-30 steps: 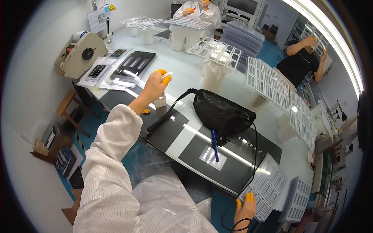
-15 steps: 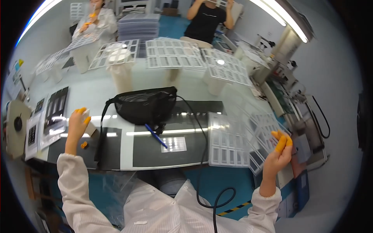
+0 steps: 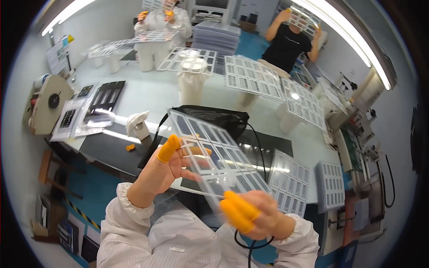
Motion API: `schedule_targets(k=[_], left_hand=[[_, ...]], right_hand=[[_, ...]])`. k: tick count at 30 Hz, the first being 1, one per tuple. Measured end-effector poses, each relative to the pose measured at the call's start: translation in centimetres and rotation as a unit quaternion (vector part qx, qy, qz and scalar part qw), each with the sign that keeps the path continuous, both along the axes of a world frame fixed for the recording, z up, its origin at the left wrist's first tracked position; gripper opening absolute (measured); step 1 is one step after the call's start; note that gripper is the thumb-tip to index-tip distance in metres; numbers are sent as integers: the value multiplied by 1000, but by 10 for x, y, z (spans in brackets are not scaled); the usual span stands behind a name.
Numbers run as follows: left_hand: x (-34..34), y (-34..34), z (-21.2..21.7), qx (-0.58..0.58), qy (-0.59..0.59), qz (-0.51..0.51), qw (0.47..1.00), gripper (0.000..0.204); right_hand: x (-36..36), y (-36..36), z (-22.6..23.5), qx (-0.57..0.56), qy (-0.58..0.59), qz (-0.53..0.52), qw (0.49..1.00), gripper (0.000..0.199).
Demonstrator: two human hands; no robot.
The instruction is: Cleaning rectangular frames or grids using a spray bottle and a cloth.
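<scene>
A clear plastic tray with rows of rectangular white-edged pockets [image 3: 219, 152] is held up tilted in front of me. My right hand [image 3: 252, 214] grips its lower right edge, yellow finger cots on the fingertips, somewhat blurred. At the tray's left edge is my left hand [image 3: 163, 172], its cot-covered thumb on the near side and its fingers stretched behind the clear plastic. Behind the tray, a black mesh pouch [image 3: 214, 117] is partly hidden. Similar trays [image 3: 289, 183] lie on the table beyond my right hand.
A stack of trays [image 3: 331, 185] stands at the right edge. White wipes in a small box [image 3: 140, 127] and loose finger cots [image 3: 130, 147] lie left. Several trays rest on white containers [image 3: 193, 85] across the table. Two people [image 3: 288, 47] work opposite. A black cable [image 3: 261, 149] crosses the table.
My right hand has lifted a tray from the right and brought it to the middle. My left hand has left the white wipe box and come to the tray. The view has shifted.
</scene>
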State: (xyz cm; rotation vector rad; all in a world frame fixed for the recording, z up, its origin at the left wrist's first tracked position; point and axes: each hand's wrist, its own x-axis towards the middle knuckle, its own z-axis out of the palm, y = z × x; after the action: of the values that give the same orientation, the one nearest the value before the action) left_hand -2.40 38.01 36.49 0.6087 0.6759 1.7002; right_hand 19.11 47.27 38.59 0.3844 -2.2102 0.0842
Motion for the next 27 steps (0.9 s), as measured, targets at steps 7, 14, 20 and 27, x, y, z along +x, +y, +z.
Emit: schedule_targets(k=[7, 14, 20, 27], left_hand=[[-6, -50, -37, -67, 75, 141, 985, 28], [-21, -80, -63, -19, 90, 264, 960, 24], [-18, -75, -59, -98, 66, 243, 963, 28], [-30, -67, -61, -123, 69, 214, 967, 36]], right_hand=[[-30, -29, -40, 4, -220, 85, 972, 26], [-42, 20, -30, -323, -55, -209, 921, 56], [-46, 5, -38, -696, -143, 28, 703, 27], [-41, 12, -39, -748, -144, 55, 646, 28]])
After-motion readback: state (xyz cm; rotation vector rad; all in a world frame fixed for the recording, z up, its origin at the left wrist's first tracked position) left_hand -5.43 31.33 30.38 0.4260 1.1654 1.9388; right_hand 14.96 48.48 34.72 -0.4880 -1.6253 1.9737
